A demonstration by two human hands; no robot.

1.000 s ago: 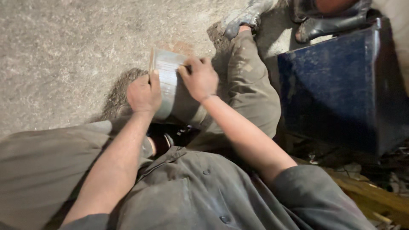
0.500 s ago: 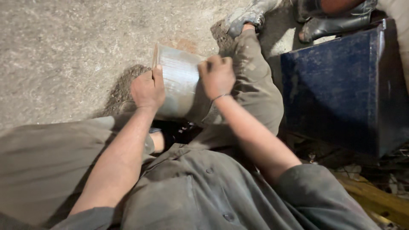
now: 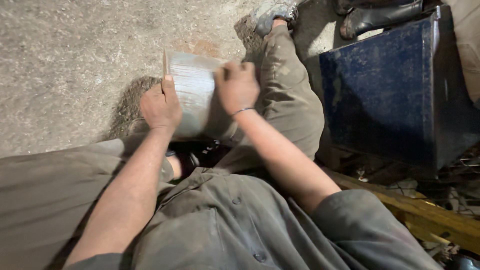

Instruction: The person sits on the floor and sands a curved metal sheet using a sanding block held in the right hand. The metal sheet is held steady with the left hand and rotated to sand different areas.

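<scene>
Metal piece [image 3: 192, 95], perhaps sheet, half hidden by hands.

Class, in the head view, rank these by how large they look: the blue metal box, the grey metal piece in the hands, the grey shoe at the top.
1. blue metal box
2. grey metal piece
3. grey shoe, cut by the frame's edge and farthest away, so its true size is unsure.

Right hand [image 3: 236, 87] is motion-blurred, its fingers indistinct. It and the left hand [image 3: 160, 107] hide much of the grey metal piece [image 3: 192, 95]. A black boot [image 3: 377, 15] is cut off by the top edge.
</scene>
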